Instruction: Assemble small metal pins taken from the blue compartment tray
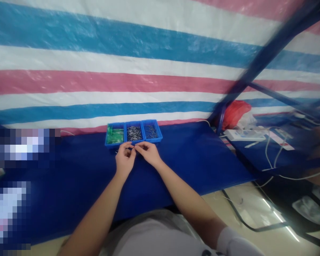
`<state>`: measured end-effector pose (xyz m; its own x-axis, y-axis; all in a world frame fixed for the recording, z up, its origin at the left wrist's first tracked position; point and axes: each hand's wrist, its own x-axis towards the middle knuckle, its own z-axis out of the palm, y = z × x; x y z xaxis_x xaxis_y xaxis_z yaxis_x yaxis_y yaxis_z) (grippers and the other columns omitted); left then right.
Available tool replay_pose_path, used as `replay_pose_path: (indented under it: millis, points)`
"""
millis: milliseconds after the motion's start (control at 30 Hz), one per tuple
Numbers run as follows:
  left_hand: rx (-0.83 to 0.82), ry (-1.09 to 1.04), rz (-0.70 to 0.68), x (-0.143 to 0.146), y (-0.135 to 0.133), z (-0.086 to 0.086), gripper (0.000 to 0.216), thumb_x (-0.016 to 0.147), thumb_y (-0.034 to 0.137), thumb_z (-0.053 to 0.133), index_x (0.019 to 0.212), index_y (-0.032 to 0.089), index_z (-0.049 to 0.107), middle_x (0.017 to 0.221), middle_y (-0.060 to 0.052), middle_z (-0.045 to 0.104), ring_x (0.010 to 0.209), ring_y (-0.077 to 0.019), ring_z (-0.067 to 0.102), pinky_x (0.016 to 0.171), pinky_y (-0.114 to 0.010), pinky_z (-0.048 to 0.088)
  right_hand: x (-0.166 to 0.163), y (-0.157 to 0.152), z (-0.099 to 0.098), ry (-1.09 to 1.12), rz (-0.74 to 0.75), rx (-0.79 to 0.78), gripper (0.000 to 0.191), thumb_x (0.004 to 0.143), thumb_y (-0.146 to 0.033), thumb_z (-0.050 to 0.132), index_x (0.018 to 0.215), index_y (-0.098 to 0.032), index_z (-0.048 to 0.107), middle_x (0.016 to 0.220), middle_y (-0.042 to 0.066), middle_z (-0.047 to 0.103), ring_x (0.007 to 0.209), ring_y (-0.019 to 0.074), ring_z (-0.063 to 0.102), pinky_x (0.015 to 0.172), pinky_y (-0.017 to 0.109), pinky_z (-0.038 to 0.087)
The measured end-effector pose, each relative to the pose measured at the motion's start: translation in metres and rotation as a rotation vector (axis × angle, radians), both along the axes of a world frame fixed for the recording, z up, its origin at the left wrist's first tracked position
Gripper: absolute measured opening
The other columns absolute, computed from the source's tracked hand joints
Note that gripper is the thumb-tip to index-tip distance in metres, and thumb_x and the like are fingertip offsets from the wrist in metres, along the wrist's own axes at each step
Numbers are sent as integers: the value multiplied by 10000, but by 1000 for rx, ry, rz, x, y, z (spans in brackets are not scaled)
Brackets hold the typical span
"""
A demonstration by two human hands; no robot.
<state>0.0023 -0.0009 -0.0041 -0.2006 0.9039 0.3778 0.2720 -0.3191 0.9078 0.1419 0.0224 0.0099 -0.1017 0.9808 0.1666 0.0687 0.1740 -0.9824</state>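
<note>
My left hand [125, 158] and my right hand [149, 153] meet over the blue table [192, 160], just in front of three small blue bins. Both hands are pinched, fingertips nearly touching, on something too small to make out. The left bin [115, 136] holds green pieces. The middle bin [133, 133] and the right bin [152, 131] hold small dark metal parts.
A striped blue, white and pink tarp [122, 64] hangs behind the table. To the right stand a blue metal frame [272, 46], a red bag [236, 112], a white power strip [245, 134] and loose cables. Blurred patches cover the left edge.
</note>
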Motion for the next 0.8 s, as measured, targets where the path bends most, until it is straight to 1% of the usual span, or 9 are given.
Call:
replay_pose_path:
  millis: [100, 200, 333, 533, 633, 800]
  points:
    - [-10, -6, -4, 0, 1, -2, 300, 900, 325, 612, 1182, 226, 587, 988, -39, 661, 585, -81, 609, 587, -227, 532, 0, 2, -3, 82, 20, -34, 280, 787, -400, 719, 957, -178, 742, 865, 69, 753, 733, 178, 679, 687, 296, 535]
    - [-14, -21, -15, -1, 2, -4, 293, 924, 347, 584, 1191, 227, 577, 977, -35, 650, 580, -82, 609, 562, -221, 526, -1, 3, -4, 111, 23, -33, 275, 779, -402, 733, 927, -170, 738, 837, 65, 746, 705, 169, 669, 674, 291, 533]
    - [-11, 9, -13, -2, 3, -5, 290, 957, 355, 539, 1213, 220, 559, 860, -3, 624, 550, -80, 581, 555, -217, 501, -1, 1, -3, 100, 38, -31, 270, 771, -414, 752, 884, -169, 735, 826, 55, 743, 686, 156, 661, 667, 283, 528]
    - [-44, 67, 66, -5, 3, -5, 321, 969, 397, 526, 1228, 212, 568, 761, 6, 625, 595, -116, 603, 610, -245, 503, -2, -1, -2, 94, 74, -30, 261, 768, -406, 766, 875, -169, 750, 792, 48, 739, 653, 150, 651, 643, 280, 517]
    - [-57, 71, 68, -5, 2, -4, 327, 964, 401, 533, 1231, 214, 568, 765, 1, 638, 627, -129, 627, 638, -256, 512, -1, -1, -2, 87, 70, -33, 254, 771, -406, 763, 866, -171, 750, 787, 46, 737, 646, 148, 646, 640, 280, 515]
    - [-39, 52, 44, -3, 2, -3, 326, 938, 375, 573, 1221, 213, 565, 838, -21, 668, 689, -141, 660, 682, -270, 535, 0, -1, 1, 93, 44, -32, 257, 769, -410, 761, 860, -170, 749, 779, 45, 736, 633, 142, 636, 632, 275, 516]
